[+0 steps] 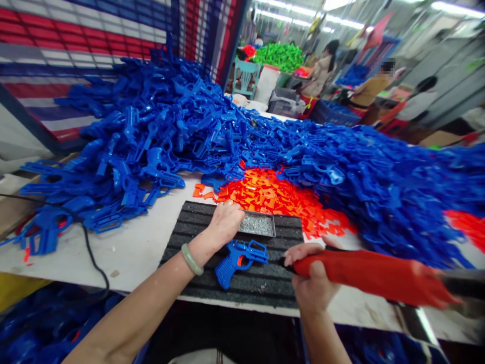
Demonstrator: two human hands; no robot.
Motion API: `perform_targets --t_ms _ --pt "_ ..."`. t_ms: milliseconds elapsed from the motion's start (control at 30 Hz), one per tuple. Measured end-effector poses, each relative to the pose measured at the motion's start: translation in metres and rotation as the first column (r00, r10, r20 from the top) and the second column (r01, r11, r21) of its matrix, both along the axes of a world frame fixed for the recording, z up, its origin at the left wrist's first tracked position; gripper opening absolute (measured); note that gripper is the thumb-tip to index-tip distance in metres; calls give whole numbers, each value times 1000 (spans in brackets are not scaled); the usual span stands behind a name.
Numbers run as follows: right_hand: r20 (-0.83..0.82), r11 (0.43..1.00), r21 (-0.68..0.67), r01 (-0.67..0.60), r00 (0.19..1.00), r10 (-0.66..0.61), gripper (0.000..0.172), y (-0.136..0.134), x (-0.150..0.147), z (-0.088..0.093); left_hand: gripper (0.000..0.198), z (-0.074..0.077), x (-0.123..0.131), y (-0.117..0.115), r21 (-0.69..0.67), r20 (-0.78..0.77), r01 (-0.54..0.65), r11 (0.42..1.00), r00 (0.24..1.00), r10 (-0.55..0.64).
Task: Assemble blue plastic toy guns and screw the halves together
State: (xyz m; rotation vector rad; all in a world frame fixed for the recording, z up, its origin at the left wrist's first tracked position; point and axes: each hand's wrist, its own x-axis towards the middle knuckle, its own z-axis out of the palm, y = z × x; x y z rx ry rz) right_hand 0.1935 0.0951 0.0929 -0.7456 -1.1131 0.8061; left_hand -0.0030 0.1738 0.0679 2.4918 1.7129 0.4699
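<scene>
Dozens of blue plastic pistol parts [151,136] and orange pieces [261,194] lie unworked, heaped far across the worktop [125,253]. One blue toy pistol [237,263] lies on the black ribbed mat [261,283], near. My right hand [312,278] clamps its fingers around a red-wrapped driver [371,278]; my left hand [225,225] rests, fingers together, at a tray of small screws [256,225].

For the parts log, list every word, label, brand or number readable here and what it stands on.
None readable: the blue plastic toy pistol, the red-wrapped tool, the metal tray and the striped banner show no text; anything in the far background is too small to tell.
</scene>
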Motion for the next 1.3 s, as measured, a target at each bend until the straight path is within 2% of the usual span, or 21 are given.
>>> perform_targets --t_ms 133,233,300,333,400,500,633,767,833,933,1033,1133,1300 --pt "-21 1000 24 17 1000 -16 37 7 -10 -5 18 9 -5 -16 19 65 20 1000 998 -21" --pt "-31 999 37 11 999 -10 35 9 -13 -7 13 10 -5 -46 16 178 196 980 964 -196" --pt "-31 999 31 10 999 -9 33 10 -14 -9 9 4 -4 -69 41 230 339 940 912 -339" --pt "-21 1000 22 13 1000 -13 32 11 -14 -10 7 -2 -3 -78 51 230 368 929 900 -369" --pt "16 1000 -5 22 1000 -22 27 13 -15 -11 4 -15 0 -92 66 208 349 935 911 -355" --pt "63 999 -31 27 998 -25 20 17 -15 -13 3 -32 6 -100 104 210 284 953 930 -301" --pt "86 999 -35 -19 996 22 19 21 -14 -19 6 -42 12 -100 144 237 237 961 934 -266" --pt "158 994 -15 -109 981 110 18 21 -10 -25 8 -42 15 -102 146 251 209 967 938 -240" --pt "190 993 -5 -117 975 116 18 20 -9 -23 9 -40 15 -102 137 261 204 969 936 -234" --pt "111 1000 17 -6 994 5 26 16 -13 -11 11 -35 13 -104 114 298 186 976 930 -213" --pt "12 998 27 62 998 -63 32 6 -20 5 14 -31 12 -108 128 360 96 987 923 -136" --pt "-27 999 16 -39 999 39 30 -9 -27 12 13 -29 14 -115 162 400 13 987 913 -78" --pt "-80 987 18 -159 984 160 31 -28 -34 8 14 -29 19 -126 184 410 16 983 908 -91"
